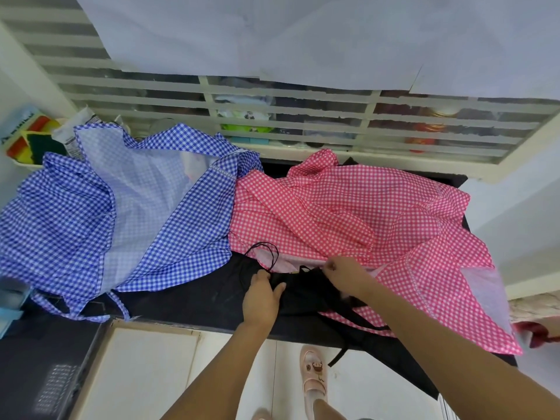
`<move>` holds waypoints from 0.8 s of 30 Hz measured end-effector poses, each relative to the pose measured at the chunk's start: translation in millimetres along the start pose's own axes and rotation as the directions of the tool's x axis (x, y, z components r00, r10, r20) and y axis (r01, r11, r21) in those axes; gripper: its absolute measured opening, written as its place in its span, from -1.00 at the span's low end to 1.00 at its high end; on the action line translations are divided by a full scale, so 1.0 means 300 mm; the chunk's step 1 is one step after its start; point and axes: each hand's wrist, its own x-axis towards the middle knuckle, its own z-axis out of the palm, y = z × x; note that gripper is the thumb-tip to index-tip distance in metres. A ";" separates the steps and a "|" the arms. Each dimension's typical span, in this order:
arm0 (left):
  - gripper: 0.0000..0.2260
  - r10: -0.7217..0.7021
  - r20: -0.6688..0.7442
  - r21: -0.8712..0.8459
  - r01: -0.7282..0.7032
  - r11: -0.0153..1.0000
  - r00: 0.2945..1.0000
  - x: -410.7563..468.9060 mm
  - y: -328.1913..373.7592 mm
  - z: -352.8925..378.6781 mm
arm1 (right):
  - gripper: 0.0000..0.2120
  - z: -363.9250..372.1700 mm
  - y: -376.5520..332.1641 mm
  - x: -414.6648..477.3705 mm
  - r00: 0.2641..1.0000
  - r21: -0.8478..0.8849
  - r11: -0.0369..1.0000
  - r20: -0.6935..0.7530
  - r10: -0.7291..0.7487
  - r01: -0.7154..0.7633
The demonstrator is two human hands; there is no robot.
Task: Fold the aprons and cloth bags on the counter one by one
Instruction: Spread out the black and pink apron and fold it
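Below the counter edge, a foot in a pink sandal [315, 377] stands on the pale floor. On the dark counter [194, 301], at its near middle, lies the black cloth bag [306, 291]. The left hand [262, 300] rests on the bag's left part, thumb spread; whether its fingers grip cannot be told. The right hand [344, 275] pinches the bag's far edge with gathered fingertips. A thin black cord [260, 247] loops beyond the left hand. Further back, the blue checked apron [75, 219] lies crumpled at left, touching the pink checked apron [363, 207] at right. Behind both runs a louvred window [272, 95].
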 end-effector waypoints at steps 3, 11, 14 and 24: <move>-0.72 -0.024 -0.007 -0.047 0.024 0.999 1.000 0.006 0.001 0.006 | -0.82 -0.049 -0.073 0.016 0.986 0.063 0.995 -0.150 -0.073 0.083; -0.58 -0.039 -0.094 0.105 0.048 0.993 0.995 0.011 -0.019 -0.010 | -0.27 0.068 -0.194 0.055 0.918 -0.452 0.816 0.329 -0.222 0.360; -0.55 -0.006 -0.126 0.157 0.026 0.987 0.992 0.010 -0.050 -0.017 | -0.22 0.092 -0.216 0.061 0.940 -0.560 0.769 0.300 -0.160 0.310; -0.73 -0.114 -0.319 -0.334 0.001 0.943 0.941 -0.147 -0.098 -0.047 | -0.45 0.089 -0.227 0.044 0.960 -0.375 0.911 0.272 -0.065 0.168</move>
